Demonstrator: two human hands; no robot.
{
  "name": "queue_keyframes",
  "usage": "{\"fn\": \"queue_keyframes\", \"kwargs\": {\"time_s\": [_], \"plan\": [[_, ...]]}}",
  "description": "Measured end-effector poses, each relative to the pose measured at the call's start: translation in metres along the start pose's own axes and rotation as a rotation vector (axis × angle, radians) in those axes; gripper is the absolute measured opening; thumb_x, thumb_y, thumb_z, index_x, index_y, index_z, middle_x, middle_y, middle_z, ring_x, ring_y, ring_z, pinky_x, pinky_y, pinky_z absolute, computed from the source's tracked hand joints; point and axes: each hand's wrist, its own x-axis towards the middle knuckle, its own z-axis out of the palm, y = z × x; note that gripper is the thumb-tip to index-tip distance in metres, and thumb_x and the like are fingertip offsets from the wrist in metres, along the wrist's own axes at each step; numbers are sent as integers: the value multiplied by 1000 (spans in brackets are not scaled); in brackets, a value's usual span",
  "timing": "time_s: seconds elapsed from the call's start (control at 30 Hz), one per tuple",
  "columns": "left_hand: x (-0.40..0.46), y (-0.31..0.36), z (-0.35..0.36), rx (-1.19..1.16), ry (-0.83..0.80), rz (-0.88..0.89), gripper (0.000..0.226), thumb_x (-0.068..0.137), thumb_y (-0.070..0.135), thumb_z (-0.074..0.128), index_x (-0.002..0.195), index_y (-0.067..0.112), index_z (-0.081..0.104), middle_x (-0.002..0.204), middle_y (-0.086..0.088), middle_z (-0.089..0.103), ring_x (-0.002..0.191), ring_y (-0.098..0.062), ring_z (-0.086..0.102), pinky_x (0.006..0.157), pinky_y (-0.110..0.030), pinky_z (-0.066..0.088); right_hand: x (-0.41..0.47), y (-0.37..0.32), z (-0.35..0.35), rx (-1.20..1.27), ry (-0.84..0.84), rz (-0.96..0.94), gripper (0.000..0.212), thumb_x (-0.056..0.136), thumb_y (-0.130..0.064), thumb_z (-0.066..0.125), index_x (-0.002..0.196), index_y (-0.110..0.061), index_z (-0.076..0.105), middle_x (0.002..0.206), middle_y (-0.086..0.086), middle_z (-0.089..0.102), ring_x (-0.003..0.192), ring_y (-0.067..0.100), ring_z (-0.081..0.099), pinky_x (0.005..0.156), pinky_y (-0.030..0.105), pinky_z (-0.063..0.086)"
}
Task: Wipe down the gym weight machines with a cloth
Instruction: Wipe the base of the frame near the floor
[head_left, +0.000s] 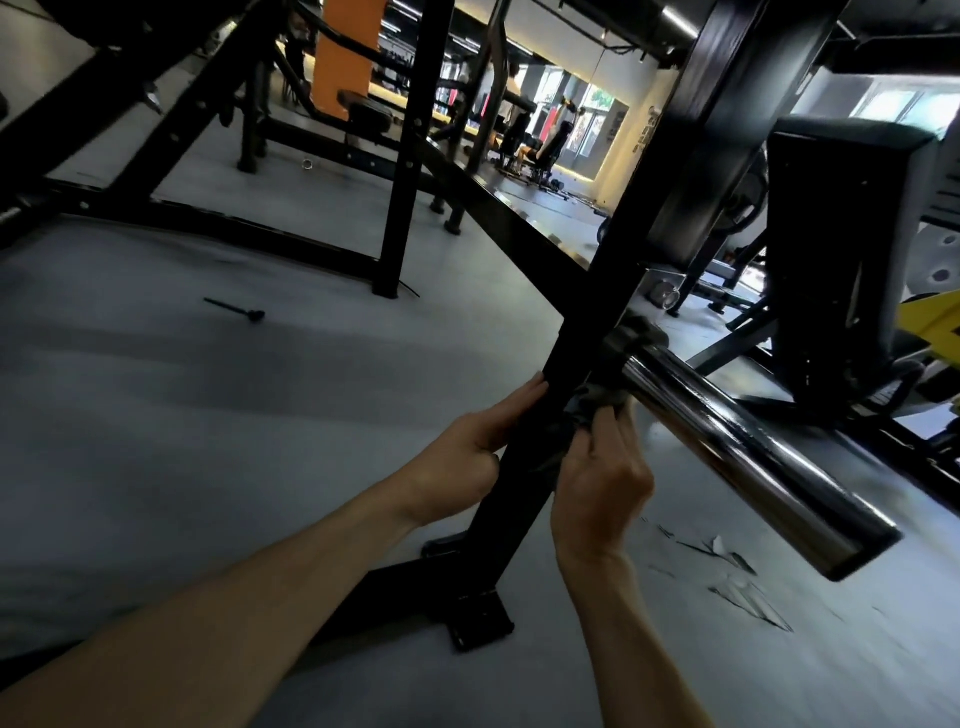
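Head view: grey gym floor (208, 415); left hand (462, 441) fingers grip black post (524, 457); right hand (602, 478) fingers pinch dark cloth (587, 410).

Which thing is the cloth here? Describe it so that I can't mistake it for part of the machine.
Find the thick chrome bar running toward the lower right, then the slanted black frame post it juts from. The cloth is the dark crumpled wad against that post just below the bar's root, pinched by the right hand while the left hand holds the post's other side. Unlike the smooth metal, it is soft and wrinkled.
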Motion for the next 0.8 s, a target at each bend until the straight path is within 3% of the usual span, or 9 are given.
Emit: {"fn": "queue_keyframes", "kwargs": {"time_s": [0.07, 0.13, 0.27, 0.37, 0.47, 0.57, 0.67, 0.73, 0.8], "plan": [[0, -4, -3, -23, -4, -11, 106, 71, -37, 28, 159, 21, 29, 165, 14, 26, 149, 2, 26, 114, -14, 31, -7, 3, 6, 31, -16, -34, 25, 96, 1, 52, 111, 9, 70, 133, 28, 61, 95, 39, 73, 71, 41, 62], [0, -7, -3, -22, -14, 3, 107, 70, -36, 28, 160, 22, 28, 166, 16, 24, 151, 0, 23, 118, -18, 29, -8, 1, 4, 33, -60, -74, 25, 98, 0, 50, 111, 9, 70, 137, 29, 57, 106, 41, 70, 78, 44, 62], [3, -14, -3, 10, -4, 12, 108, 70, -35, 27, 160, 26, 28, 166, 22, 18, 151, 3, 18, 118, -15, 25, 7, -9, -5, -9, -135, 20, 19, 90, 8, 55, 95, 5, 73, 113, 20, 71, 79, 32, 71, 70, 20, 50], [2, -15, -7, 48, -15, 0, 110, 70, -34, 26, 159, 30, 28, 165, 25, 17, 151, 3, 17, 120, -17, 24, 15, -24, -9, -84, -164, 111, 13, 80, 14, 69, 83, 2, 74, 91, 16, 74, 67, 30, 69, 67, 20, 46], [2, -11, -8, 41, -9, -6, 110, 70, -35, 27, 159, 30, 29, 164, 23, 22, 149, 6, 21, 118, -16, 26, 21, -30, -18, -139, -232, 128, 18, 78, 14, 69, 82, -2, 76, 83, 15, 73, 66, 30, 69, 65, 22, 47], [1, 3, -8, 61, 18, -2, 108, 70, -35, 26, 158, 28, 31, 162, 22, 29, 146, 10, 25, 117, -12, 26, 28, -34, -37, -148, -280, 81, 25, 72, 18, 69, 78, -5, 76, 73, 11, 70, 61, 26, 67, 63, 16, 39], [0, 0, -14, 90, 57, -61, 107, 73, -32, 23, 157, 33, 32, 158, 28, 29, 142, 17, 24, 119, -13, 22, 24, -48, -49, -95, -292, -42, 30, 63, 24, 72, 75, -3, 72, 69, 8, 68, 57, 25, 66, 54, 19, 46], [1, 4, -20, 87, 98, -73, 104, 76, -30, 25, 157, 36, 32, 159, 28, 29, 143, 14, 25, 122, -18, 21, 30, -68, -60, -43, -294, -143, 28, 66, 22, 71, 84, 1, 75, 82, 12, 74, 70, 26, 73, 64, 22, 55], [5, 13, -23, 86, 145, -71, 97, 83, -27, 33, 156, 36, 35, 160, 21, 35, 145, 4, 32, 121, -23, 28, 45, -85, -72, 16, -214, -274, 26, 75, 10, 65, 98, 5, 76, 99, 18, 75, 92, 27, 74, 87, 21, 52]]}}
